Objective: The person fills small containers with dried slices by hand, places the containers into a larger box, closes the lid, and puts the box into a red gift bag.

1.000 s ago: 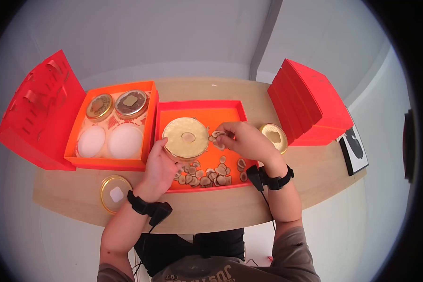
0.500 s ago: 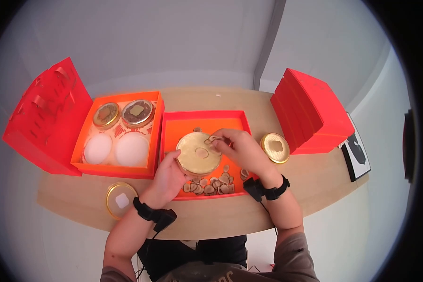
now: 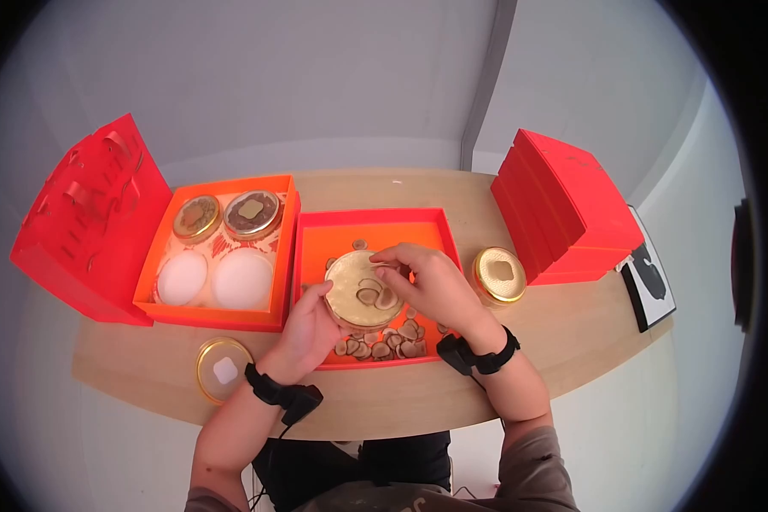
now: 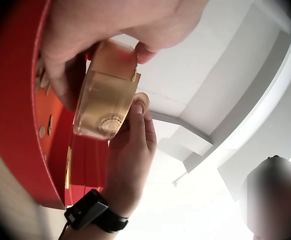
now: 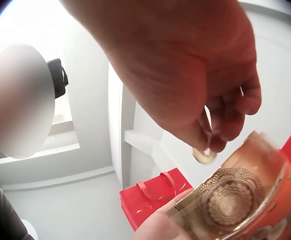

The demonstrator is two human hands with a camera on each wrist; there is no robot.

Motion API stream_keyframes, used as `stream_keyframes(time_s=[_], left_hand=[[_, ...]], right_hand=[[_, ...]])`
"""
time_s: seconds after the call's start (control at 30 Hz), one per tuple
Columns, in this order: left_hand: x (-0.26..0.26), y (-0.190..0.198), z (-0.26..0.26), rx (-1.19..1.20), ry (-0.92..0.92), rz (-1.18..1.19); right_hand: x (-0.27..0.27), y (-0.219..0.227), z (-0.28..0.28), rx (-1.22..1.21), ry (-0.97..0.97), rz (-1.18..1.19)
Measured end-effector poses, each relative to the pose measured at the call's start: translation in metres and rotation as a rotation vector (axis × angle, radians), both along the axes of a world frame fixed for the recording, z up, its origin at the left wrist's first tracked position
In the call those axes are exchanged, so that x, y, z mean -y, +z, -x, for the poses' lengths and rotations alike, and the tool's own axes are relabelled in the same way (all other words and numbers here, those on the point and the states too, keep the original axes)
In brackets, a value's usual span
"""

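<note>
Gripping the round jar with the left hand between the surface's front and back edges, with more slices on top than before, and pinching another slice with the right hand.

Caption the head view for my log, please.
Left hand holds a round jar over the red tray; right hand pinches a slice.

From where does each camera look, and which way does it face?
Head: worn on top, faces forward and down at the jar and red tray; left hand, right hand, arms show.
Left wrist: worn there, faces the jar's side; both hands, blurred head show.
Right wrist: worn there, faces past its hand toward the jar; left hand shows low.
Both wrist views share jar and pinched slice.
</note>
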State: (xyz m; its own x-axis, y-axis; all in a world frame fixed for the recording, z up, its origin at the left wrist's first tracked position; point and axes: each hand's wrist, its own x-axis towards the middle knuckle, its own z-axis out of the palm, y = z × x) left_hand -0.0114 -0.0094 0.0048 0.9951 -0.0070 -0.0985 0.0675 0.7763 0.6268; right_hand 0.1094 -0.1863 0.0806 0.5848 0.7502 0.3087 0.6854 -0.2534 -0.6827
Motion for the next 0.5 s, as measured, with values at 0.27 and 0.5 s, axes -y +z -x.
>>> stream_keyframes(time_s=[0.27,0.5], left_hand=[[0.0,0.003,0.001,0.006,0.042,-0.019],[-0.001,0.006,0.003,0.02,0.232,0.05]], right_hand=[[0.004,0.009,-0.001,0.098,0.063,0.009],[0.016,0.017,-0.011,-0.106,-0.095,0.069]])
